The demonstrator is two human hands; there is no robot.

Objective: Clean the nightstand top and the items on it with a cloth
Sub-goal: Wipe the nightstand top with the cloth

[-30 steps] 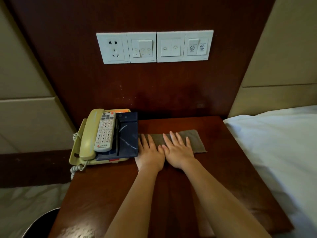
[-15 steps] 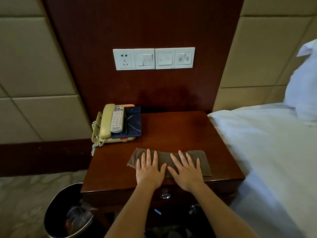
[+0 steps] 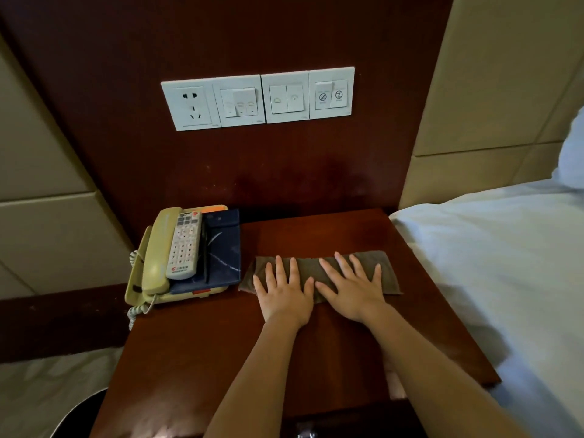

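Two hands lie flat on one folded brown cloth (image 3: 319,269) on the nightstand top (image 3: 196,358): left hand (image 3: 284,294) and right hand (image 3: 352,290), fingers spread wide, gripping nothing. Left of the cloth, just beside it, one phone (image 3: 155,263) carries one remote (image 3: 185,245) and one dark blue tray (image 3: 222,251). Beyond the cloth, four wall plates (image 3: 257,98).

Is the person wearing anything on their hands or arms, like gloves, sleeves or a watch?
No. The left hand and right hand are bare, without gloves or visible rings. Both forearms are uncovered as far as the picture shows: no sleeves, watch or bracelet.
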